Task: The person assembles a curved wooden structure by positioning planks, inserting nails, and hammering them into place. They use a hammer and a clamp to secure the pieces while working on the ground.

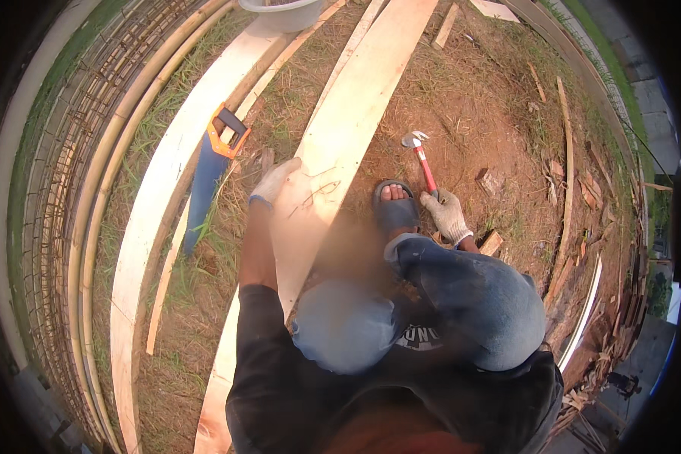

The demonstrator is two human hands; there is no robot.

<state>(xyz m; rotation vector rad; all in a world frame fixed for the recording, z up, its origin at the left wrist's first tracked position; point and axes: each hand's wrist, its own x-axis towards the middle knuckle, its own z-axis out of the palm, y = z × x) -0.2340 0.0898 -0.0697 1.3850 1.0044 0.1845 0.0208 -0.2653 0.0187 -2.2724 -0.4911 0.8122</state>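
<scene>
A long pale wooden board [348, 113] runs from the upper middle down past my left side. My left hand [275, 180], in a whitish work glove, grips its left edge, with the underside of the hold hidden. Thin dark lines lie on the board's face near that hand; I cannot tell whether they are nails or shadows. Low over the ground beside my sandalled foot [396, 208], my gloved right hand [448, 217] is closed around the lower end of a claw hammer [424, 166]. The hammer has a red handle, and its metal head points away from me.
A handsaw [206, 178] with an orange and black handle leans by another long board [166, 174] on the left. Bamboo poles [102, 204] and rusty rebar cages [53, 189] lie farther left. A grey basin [287, 15] sits at the top; wood scraps [492, 181] litter the right.
</scene>
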